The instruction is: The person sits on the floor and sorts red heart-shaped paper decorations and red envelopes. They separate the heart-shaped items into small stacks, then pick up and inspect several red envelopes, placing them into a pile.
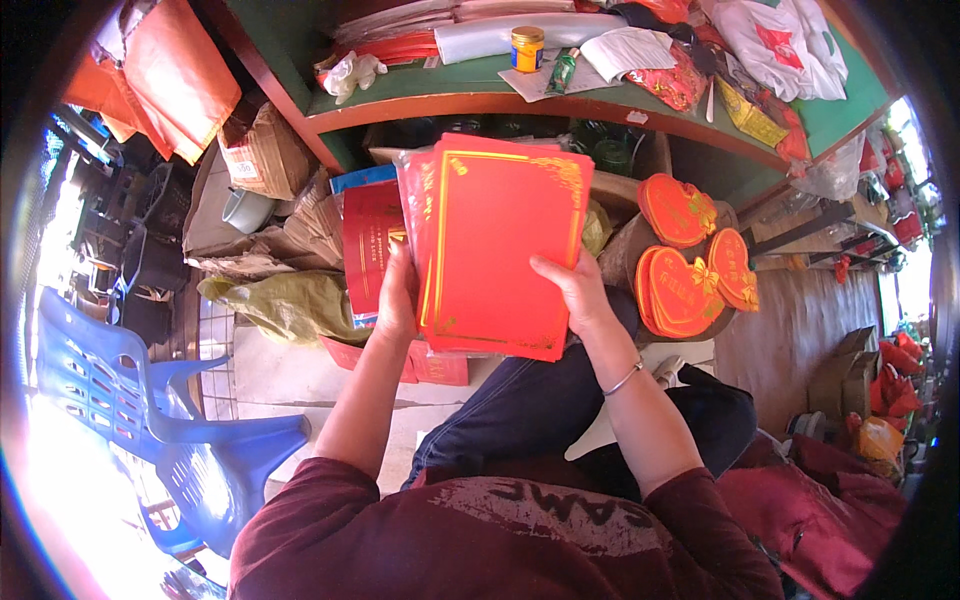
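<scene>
A stack of red paper sheets (502,247) with gold printed borders is held up before my chest, its edges slightly uneven. My left hand (397,296) grips the stack's left side, where a clear plastic sleeve (409,187) shows at the edge. On the right edge, my right hand (581,292) presses its thumb on the top sheet, with the fingers hidden behind. A dark red printed packet (367,247) lies just left of my left hand. Heart-shaped red cards (679,292) with gold bows rest in piles on a round brown surface, right of my right hand.
Beyond the stack stands a green shelf (442,86) with a yellow jar (527,49), a small green bottle (562,71) and plastic bags. A blue plastic chair (187,442) is at lower left. Cardboard boxes (270,154) and an olive sack (285,304) crowd the left side.
</scene>
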Action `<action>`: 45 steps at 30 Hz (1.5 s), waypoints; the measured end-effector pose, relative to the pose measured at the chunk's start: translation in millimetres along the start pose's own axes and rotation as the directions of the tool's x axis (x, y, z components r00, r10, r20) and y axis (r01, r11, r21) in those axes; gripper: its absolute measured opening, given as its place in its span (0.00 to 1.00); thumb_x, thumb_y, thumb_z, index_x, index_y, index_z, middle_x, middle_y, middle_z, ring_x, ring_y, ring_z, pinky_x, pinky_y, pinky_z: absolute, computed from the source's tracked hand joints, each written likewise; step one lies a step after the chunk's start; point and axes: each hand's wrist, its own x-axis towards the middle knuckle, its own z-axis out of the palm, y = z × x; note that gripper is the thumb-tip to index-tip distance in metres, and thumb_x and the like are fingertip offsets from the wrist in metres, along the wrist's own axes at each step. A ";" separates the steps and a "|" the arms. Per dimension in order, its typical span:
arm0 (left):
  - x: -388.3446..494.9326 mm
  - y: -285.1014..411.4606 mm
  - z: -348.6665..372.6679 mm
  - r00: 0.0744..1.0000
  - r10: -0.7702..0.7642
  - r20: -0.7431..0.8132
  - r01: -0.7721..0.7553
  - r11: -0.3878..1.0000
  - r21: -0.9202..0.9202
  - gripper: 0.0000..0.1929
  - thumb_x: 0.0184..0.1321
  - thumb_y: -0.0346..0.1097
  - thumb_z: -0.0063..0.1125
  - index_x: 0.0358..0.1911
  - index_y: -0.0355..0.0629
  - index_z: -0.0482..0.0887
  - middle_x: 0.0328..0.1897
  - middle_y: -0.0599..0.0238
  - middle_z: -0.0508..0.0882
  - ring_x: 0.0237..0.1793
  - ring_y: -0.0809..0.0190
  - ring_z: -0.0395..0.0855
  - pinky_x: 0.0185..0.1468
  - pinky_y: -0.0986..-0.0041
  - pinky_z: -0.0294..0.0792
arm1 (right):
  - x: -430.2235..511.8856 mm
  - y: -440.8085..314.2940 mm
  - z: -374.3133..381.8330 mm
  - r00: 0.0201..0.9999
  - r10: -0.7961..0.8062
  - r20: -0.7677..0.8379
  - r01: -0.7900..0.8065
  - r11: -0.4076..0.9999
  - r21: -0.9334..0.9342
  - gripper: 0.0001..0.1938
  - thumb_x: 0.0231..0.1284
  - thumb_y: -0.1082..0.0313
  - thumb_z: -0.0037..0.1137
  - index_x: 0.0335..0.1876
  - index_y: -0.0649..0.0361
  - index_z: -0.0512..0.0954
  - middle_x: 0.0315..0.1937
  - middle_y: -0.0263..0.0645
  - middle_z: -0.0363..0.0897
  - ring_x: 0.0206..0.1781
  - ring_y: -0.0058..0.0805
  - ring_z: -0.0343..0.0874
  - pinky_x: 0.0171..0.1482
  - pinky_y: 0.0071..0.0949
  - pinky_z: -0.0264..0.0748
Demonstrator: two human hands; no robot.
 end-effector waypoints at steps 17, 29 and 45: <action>78.8 -32.8 1.8 0.824 0.444 0.353 -0.513 0.318 0.797 0.23 0.51 0.25 0.71 0.52 0.37 0.78 0.49 0.60 0.85 0.51 0.61 0.82 0.57 0.68 0.73 | 72.1 -11.8 -42.7 0.979 -0.204 0.028 0.197 0.894 -0.402 0.20 0.49 0.82 0.65 0.51 0.61 0.79 0.46 0.35 0.81 0.50 0.25 0.79 0.55 0.28 0.74; 71.2 -42.8 20.1 0.876 0.471 0.104 -0.450 0.721 0.527 0.21 0.48 0.22 0.74 0.47 0.37 0.81 0.45 0.64 0.87 0.45 0.66 0.83 0.53 0.72 0.75 | 74.6 -32.3 -21.2 0.973 -0.230 0.014 0.212 0.869 -0.447 0.18 0.45 0.81 0.59 0.46 0.62 0.78 0.44 0.33 0.80 0.49 0.22 0.77 0.53 0.24 0.72; 99.2 -196.3 28.2 0.917 -0.267 -0.296 0.180 0.940 -0.290 0.19 0.74 0.52 0.43 0.56 0.48 0.76 0.50 0.64 0.82 0.49 0.63 0.81 0.51 0.66 0.75 | 91.3 25.6 -30.2 0.993 0.066 -0.099 -0.077 -0.276 -0.958 0.33 0.60 0.47 0.57 0.72 0.40 0.65 0.75 0.47 0.54 0.75 0.51 0.55 0.70 0.56 0.60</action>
